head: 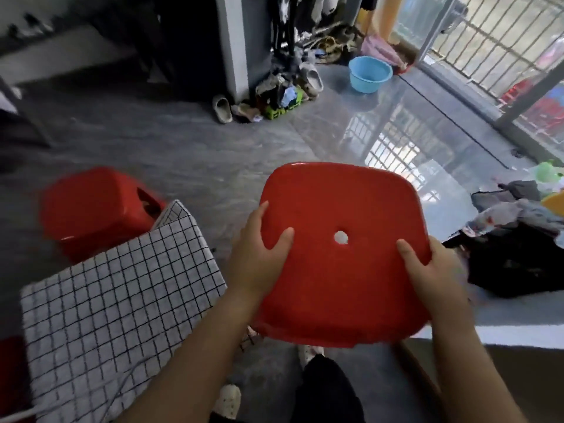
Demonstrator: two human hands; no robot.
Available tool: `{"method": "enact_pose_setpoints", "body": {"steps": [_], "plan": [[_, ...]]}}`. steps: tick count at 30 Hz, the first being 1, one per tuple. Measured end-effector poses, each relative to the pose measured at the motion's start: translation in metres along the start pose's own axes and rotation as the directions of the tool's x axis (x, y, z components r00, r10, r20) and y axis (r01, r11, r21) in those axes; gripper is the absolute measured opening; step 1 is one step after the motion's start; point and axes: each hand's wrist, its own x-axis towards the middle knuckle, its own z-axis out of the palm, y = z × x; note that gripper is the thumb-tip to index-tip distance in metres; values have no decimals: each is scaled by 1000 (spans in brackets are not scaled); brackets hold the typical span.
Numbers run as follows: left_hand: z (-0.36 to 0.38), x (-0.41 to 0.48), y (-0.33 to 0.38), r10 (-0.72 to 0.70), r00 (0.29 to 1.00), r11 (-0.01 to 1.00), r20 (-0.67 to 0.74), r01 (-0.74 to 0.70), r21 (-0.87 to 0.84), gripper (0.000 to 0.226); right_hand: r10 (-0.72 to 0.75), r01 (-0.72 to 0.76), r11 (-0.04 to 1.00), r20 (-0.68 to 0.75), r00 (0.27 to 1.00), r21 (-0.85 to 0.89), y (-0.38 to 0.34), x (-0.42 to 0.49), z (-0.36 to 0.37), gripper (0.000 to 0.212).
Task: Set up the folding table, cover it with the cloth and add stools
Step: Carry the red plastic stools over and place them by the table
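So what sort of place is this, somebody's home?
Most likely a lived-in room at home, beside a barred window or balcony: slippers lie about, a blue plastic basin sits on the floor, and clothes are heaped at right.

Home, balcony-side rm: slippers (311,77), hung clothes (282,22), wash basin (369,74), window grille (494,41).

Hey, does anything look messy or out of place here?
The checked cloth is rumpled at its far corner, beside the far stool. A heap of clothes lies loose at right. The held stool looks intact.
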Motion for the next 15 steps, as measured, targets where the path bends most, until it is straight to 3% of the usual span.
{"method": "enact_pose_setpoints", "body": {"steps": [4, 10, 12, 15], "plan": [[34, 43, -31, -146, 988, 988, -52, 148, 45, 62, -3, -9, 999, 242, 970, 49, 23, 83, 55, 64], [77, 104, -113, -408, 910, 913, 71, 408, 18, 67, 68, -123, 989, 495, 866, 79, 54, 172, 161, 21], [88, 124, -151, -466, 880, 884, 86, 467, 12, 72, 74, -146, 985, 537, 840, 92, 64, 195, 202, 21], [106, 152, -204, -526, 842, 848, 117, 530, -7, 74, 76, -153, 984, 563, 823, 90, 80, 225, 262, 37]]}}
